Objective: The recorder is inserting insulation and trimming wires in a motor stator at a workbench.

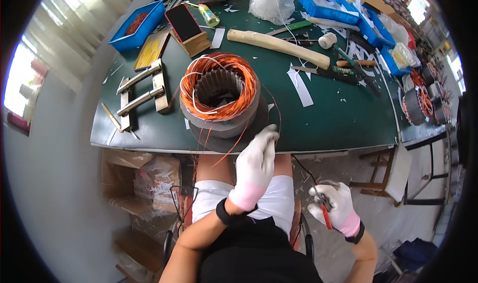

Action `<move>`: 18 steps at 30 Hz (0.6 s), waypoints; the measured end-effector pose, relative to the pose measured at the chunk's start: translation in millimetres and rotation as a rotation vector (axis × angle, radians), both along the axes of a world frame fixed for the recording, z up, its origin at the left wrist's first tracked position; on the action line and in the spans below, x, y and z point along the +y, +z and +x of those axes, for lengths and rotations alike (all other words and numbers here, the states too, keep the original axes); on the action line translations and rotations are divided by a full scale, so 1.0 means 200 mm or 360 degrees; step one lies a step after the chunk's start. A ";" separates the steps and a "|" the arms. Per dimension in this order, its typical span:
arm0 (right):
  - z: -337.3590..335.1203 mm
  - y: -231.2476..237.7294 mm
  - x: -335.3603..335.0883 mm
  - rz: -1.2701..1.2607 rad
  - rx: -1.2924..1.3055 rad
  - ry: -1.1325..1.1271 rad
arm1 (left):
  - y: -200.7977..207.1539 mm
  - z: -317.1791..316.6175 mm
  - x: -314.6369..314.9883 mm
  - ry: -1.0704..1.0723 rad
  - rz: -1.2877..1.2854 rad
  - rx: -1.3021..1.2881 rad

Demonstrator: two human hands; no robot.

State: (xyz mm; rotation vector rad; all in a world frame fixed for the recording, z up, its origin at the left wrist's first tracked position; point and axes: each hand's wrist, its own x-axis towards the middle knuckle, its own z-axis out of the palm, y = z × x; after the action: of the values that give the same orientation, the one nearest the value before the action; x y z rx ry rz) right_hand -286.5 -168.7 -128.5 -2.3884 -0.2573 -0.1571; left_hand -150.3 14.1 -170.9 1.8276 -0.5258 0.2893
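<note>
A motor stator (226,126) stands upright near the table's front edge, with orange copper windings (244,79) bound by white cord around its slotted core. Thin copper wire ends hang from it over the edge. My left hand (256,166), in a white glove with a pink cuff, is at its lower right. Its fingers are pressed together, and a thin copper wire (280,114) arcs from the windings to the fingertips. Lower right, away from the table, my gloved right hand (337,206) is closed around red-handled pliers (326,214); their jaws are partly hidden by the fingers.
On the green table (338,123) lie a wooden mallet-like bar (279,48), a metal-rod stand (142,91), a phone (183,23) on a wooden block, and knives and paper scraps. Blue trays (137,26) line the back. A cardboard box (119,178) sits below left, a stool (386,171) at right.
</note>
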 end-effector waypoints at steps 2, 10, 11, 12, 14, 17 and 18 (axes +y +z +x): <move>-0.06 -0.01 -0.02 0.0129 0.0119 -0.0183 | 0.06 0.02 -0.04 -0.0226 -0.0589 0.0793; 0.19 0.01 0.13 0.0875 0.0598 -0.0101 | 0.29 -0.07 0.26 -0.0082 -0.0253 0.1069; 0.26 0.01 0.16 0.0787 0.0553 0.0063 | 0.28 -0.05 0.30 0.0035 0.0074 0.0769; 0.33 0.02 0.22 0.0675 0.0468 0.0154 | 0.29 -0.03 0.33 0.0175 0.0222 0.0613; 0.44 0.00 0.32 0.0504 0.0383 0.0247 | 0.25 0.02 0.35 0.0355 0.0354 0.0400; 0.51 -0.07 0.44 0.0414 0.0177 0.0181 | 0.26 0.04 0.36 0.0356 0.0378 0.0418; 0.52 -0.08 0.45 0.0411 0.0179 0.0185 | 0.23 0.05 0.37 0.0333 0.0348 0.0330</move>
State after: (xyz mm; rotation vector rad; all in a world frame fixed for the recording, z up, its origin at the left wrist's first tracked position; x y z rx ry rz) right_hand -183.1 -78.4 -144.7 -2.1118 -0.3033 -0.0011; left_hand -141.1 88.2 -124.7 2.1019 -0.2280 0.1851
